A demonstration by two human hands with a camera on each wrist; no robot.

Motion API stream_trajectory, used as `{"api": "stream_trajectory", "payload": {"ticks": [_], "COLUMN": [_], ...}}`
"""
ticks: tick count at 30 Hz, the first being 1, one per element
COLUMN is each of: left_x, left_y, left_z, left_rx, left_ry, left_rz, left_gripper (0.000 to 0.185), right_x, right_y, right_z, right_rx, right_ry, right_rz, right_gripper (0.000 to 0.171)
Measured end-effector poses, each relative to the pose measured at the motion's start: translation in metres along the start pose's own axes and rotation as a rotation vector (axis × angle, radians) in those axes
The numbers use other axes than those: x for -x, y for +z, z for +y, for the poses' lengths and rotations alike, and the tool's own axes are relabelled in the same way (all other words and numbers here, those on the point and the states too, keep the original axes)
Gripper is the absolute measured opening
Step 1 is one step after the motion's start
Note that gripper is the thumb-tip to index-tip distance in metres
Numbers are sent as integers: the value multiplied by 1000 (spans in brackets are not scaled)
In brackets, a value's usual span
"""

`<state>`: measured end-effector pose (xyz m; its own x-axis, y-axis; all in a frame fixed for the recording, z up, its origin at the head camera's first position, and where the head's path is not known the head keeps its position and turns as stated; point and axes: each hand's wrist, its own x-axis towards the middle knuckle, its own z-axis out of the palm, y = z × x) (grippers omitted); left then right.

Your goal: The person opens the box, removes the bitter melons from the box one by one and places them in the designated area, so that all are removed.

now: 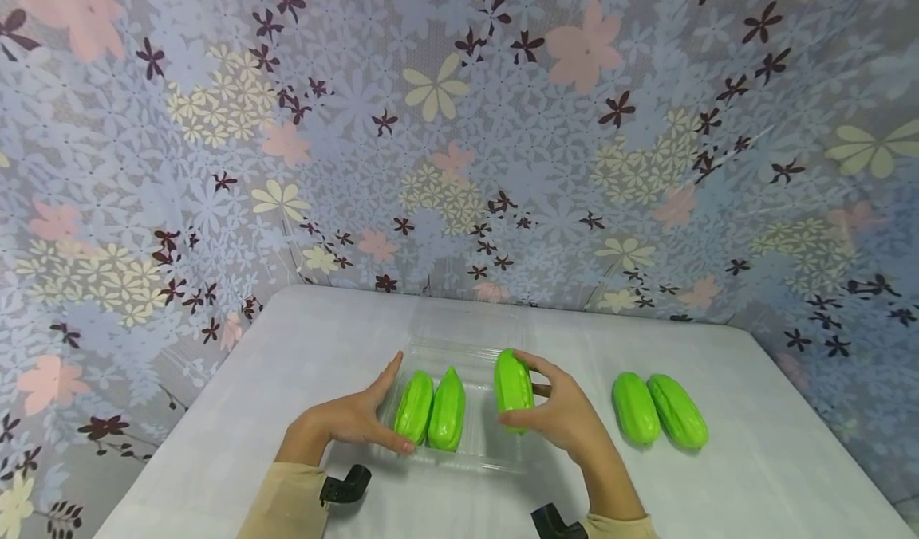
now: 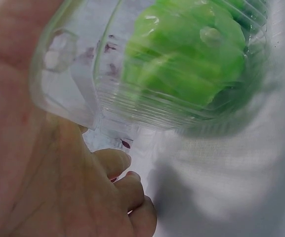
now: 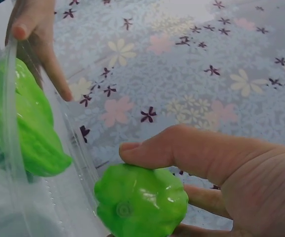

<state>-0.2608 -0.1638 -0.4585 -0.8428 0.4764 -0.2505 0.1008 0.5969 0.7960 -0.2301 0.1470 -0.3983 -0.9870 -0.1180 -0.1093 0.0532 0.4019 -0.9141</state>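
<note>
Third gourd (image 1: 514,389) going into the clear tray (image 1: 495,461).

The right hand (image 1: 563,415) pinches the gourd between thumb and fingers above the tray's right half; best lowered parallel to the two gourds (image 1: 431,410) inside, while the left hand (image 1: 355,419), fingers straight, steadies the tray's left wall. Two spare gourds (image 1: 659,409) lie to the right on the white table (image 1: 754,459); floral cloth (image 1: 459,124) hangs behind.

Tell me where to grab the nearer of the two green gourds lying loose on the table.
Take that green gourd across its middle, from above: it lies flat lengthwise, its right side against its neighbour, so pinch top-down at the free ends.
</note>
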Motion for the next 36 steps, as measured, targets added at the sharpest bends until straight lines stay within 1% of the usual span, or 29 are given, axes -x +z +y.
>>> {"api": "stream_trajectory", "payload": {"ticks": [7,16,19,26,36], "left_x": [1,1,1,0,1], "left_y": [0,0,0,0,0], "left_z": [0,0,1,1,1], "left_rx": [1,2,-3,-5,2], "left_ry": [2,-1,-5,0,4], "left_rz": [-3,-1,2,-3,-2], "left_gripper": [135,133,133,133,134], "right_x": [2,-1,-1,0,-4], "right_y": [-14,-30,-37,-52,-63], "right_z": [3,17,20,30,46], "right_rx": [9,46,57,145,176], "right_ry": [12,23,40,124,144], "right_rz": [21,39,45,72,94], "right_gripper": [89,88,89,92,92]}}
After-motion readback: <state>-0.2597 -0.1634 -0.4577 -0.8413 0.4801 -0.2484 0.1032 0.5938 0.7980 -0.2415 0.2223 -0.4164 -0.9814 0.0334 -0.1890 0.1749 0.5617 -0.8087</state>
